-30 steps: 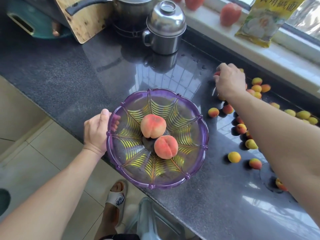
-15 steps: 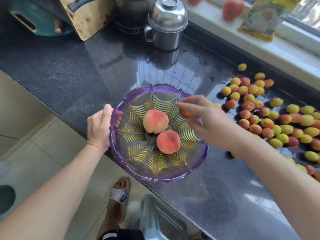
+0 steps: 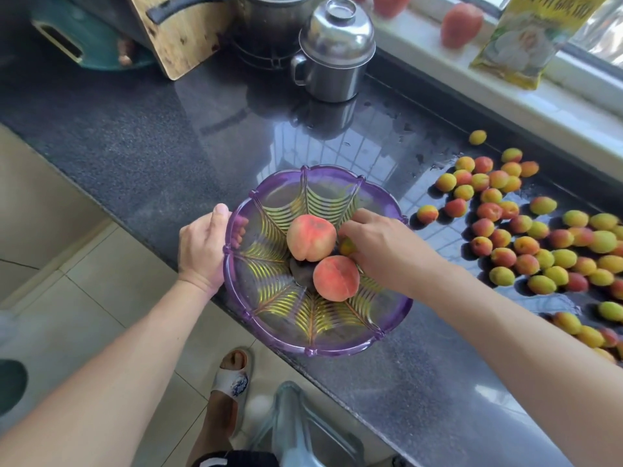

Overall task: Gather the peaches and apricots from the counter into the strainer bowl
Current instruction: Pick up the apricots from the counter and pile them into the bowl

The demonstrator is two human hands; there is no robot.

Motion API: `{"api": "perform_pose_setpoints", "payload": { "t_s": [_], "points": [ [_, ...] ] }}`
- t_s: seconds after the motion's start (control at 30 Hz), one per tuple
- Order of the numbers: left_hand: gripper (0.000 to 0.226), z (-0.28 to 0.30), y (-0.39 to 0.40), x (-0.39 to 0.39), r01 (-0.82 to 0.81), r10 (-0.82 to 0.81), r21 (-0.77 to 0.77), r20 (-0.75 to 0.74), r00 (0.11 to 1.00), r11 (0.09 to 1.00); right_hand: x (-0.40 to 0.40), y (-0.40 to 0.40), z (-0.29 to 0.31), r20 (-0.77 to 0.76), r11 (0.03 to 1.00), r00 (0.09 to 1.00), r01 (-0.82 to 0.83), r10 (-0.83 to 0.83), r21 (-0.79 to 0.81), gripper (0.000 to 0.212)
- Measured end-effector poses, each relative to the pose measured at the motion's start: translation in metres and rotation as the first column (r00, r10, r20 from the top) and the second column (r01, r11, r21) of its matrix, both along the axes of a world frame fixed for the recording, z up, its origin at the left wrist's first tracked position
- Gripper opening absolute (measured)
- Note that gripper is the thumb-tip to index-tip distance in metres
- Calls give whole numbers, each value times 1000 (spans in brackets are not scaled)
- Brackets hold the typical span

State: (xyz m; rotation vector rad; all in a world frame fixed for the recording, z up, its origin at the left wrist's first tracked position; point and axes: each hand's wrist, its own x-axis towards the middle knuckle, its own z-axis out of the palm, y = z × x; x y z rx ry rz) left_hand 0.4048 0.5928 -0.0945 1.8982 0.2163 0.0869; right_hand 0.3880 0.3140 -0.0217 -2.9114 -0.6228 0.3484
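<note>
We see the purple strainer bowl (image 3: 269,318) at the tabletop's (image 3: 135,136) near edge, the left hand (image 3: 202,251) gripping its rim, thumb on top. Two peaches (image 3: 312,237) lie inside. The right hand (image 3: 381,244) reaches in, its grip curled around a small apricot (image 3: 347,247). Loose apricots (image 3: 526,237) cover the tabletop to the right. The yellow packet (image 3: 526,38) on the sill bears Chinese characters we cannot read.
</note>
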Motion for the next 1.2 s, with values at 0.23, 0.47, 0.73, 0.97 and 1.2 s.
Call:
{"api": "perform_pose_setpoints", "payload": {
  "t_s": [0.23, 0.47, 0.73, 0.97, 1.2],
  "points": [
    [58, 2, 0, -1, 4, -4, 26, -1, 1000, 1000, 7, 3, 2, -125, 990, 985, 123, -115, 65, 25],
    [56, 1, -1, 0, -12, 12, 12, -3, 1000, 1000, 11, 2, 1, -175, 977, 966, 204, -191, 62, 22],
    [55, 7, -5, -2, -18, 18, -27, -4, 1000, 999, -7, -10, 10, 46, 954, 975, 204, -219, 219, 31],
    [56, 2, -3, -1, -18, 18, -91, 1, 1000, 996, -23, -78, 15, 244, 739, 716, 534, -653, 411, 21],
    [54, 5, -5, -2, -20, 20, -82, 0, 1000, 996, -1, -76, -16, 126, 870, 866, 492, -484, -36, 48]
  ]
}}
